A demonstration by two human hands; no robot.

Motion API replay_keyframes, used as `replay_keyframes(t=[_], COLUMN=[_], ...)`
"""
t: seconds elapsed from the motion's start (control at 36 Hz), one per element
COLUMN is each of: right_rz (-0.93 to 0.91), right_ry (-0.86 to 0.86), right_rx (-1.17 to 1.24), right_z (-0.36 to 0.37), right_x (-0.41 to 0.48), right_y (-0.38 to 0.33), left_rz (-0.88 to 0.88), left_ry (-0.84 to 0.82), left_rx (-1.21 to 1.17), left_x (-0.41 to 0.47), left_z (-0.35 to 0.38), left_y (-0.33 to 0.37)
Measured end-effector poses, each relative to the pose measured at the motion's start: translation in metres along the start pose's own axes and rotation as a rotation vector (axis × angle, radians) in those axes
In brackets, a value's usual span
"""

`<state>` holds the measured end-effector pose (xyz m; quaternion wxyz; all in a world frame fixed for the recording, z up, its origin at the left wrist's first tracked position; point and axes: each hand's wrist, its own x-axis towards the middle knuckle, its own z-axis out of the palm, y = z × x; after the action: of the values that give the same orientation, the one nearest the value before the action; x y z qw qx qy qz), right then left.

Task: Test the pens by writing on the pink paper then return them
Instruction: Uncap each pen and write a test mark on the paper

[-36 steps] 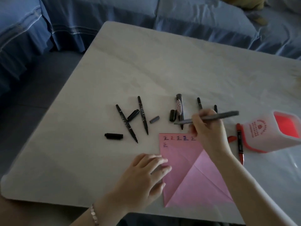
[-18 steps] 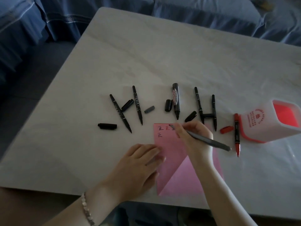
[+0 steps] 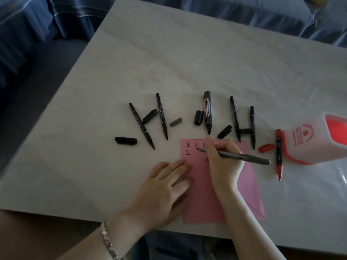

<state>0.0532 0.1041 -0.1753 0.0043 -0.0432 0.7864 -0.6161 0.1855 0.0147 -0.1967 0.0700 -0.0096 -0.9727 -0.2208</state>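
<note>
The pink paper (image 3: 201,199) lies at the table's near edge, with small written marks along its top. My right hand (image 3: 222,162) grips a grey pen (image 3: 244,157), whose tip touches the paper beside the second row of marks. My left hand (image 3: 165,190) lies flat with its fingers spread, pressing the paper's left edge. Several uncapped black pens lie in a row beyond the paper, among them a thick marker (image 3: 207,111). A red pen (image 3: 278,153) lies at the right.
A white and red pen holder (image 3: 308,139) lies on its side at the right edge. Loose caps are scattered among the pens: a black one (image 3: 125,140), a grey one (image 3: 176,121), a red one (image 3: 266,147). Blue sofa cushions (image 3: 244,8) border the white table (image 3: 187,59).
My right hand brought the grey pen down from above the pen row onto the paper and turned its tip to the left. My left hand stayed on the paper.
</note>
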Motion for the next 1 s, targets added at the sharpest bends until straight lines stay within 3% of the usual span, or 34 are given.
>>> replay_keyframes(t=[0.61, 1.0], right_rz=[-0.101, -0.080], right_ry=[-0.080, -0.021], right_rx=[-0.135, -0.148], right_z=[-0.0010, -0.0011], right_x=[0.0024, 0.0013], right_y=[0.0097, 0.0062], left_rz=[-0.020, -0.034], left_ry=[-0.011, -0.039], left_rx=[-0.018, -0.012], left_x=[0.0005, 0.0004], left_z=[-0.0014, -0.0030], left_y=[0.0017, 0.0018])
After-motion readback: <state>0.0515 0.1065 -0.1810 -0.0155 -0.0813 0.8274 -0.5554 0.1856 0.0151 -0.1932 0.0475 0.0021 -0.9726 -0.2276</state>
